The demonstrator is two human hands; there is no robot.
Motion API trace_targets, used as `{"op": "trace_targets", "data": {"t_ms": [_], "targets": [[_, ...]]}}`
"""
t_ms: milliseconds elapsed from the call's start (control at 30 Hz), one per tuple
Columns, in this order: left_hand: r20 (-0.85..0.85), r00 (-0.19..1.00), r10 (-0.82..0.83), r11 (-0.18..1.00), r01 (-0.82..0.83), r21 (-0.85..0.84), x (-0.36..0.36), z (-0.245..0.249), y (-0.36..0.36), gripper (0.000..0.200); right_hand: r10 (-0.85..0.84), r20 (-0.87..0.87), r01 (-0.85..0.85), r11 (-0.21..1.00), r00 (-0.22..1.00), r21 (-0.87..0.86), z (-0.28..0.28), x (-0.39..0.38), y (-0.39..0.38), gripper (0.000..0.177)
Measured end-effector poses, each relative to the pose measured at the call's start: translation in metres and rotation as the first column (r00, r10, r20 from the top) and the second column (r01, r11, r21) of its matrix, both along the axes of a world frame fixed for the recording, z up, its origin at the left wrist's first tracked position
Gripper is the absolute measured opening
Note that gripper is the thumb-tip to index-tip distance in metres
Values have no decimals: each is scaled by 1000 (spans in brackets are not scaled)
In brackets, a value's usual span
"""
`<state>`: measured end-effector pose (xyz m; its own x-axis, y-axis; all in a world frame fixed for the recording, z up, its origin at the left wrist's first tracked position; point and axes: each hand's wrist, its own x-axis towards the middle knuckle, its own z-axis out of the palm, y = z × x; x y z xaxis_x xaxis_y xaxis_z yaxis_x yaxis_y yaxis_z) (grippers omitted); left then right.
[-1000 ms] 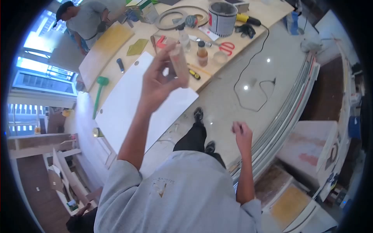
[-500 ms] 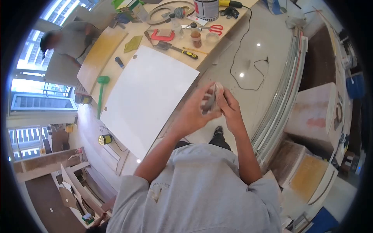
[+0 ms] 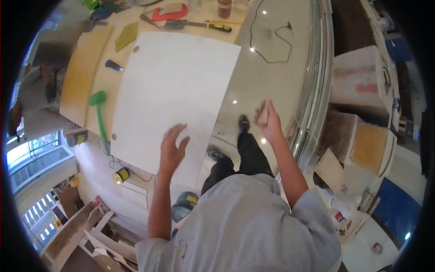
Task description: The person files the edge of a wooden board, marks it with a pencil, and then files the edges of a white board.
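A person's right hand (image 3: pixel 270 123) held a small pale block (image 3: pixel 263 117), fingers curled around it, above the floor (image 3: pixel 253 86) just beyond the edge of a white panel (image 3: pixel 176 86) on the desk (image 3: pixel 111 84); blur hid the exact grip; the left hand (image 3: pixel 172 148) was empty, fingers loosely spread before the panel; a slack hold could have dropped the block; a knock could have marred the panel's smooth face.

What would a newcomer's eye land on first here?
Likely the large white board on the table, the left hand above its near part. Next, the green mallet lying left of the board and the red C-shaped tool beyond its far edge. The right hand is out over the floor, a small tan piece in its grip.
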<state>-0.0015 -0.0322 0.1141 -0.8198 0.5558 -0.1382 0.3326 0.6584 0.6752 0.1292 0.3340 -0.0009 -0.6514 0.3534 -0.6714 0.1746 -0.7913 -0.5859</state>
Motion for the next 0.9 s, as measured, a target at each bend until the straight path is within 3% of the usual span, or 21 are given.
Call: {"op": "trace_targets", "data": {"t_ms": [100,200,300,500,600,800,900], "targets": [[-249,954,-164,984,142,-104,-61,-36,16,56,-115,-84,122,989,990,79,14,-77,18,40],[-351,909,-223,965,155,-211,-114,-65,35,58,-165,-209,192,975,964,115,-12,-150,47,40],[-408,878,-250,930,101,-352,-131,-77,49,58,-185,-223,232,950,957,208,-20,-204,56,41],[-367,906,-209,938,80,-336,-136,-84,47,57,-202,-228,278,882,952,379,-11,-256,48,63],[-363,910,-201,942,77,-328,-136,-85,47,56,-161,-196,220,917,967,332,-23,-261,53,77],[-349,910,-223,933,96,-346,-138,-88,45,56,-186,-215,254,900,959,353,-29,-262,43,84],[-343,910,-233,929,104,-355,-139,-88,45,56,-209,-232,295,842,950,452,-38,-260,34,74]]}}
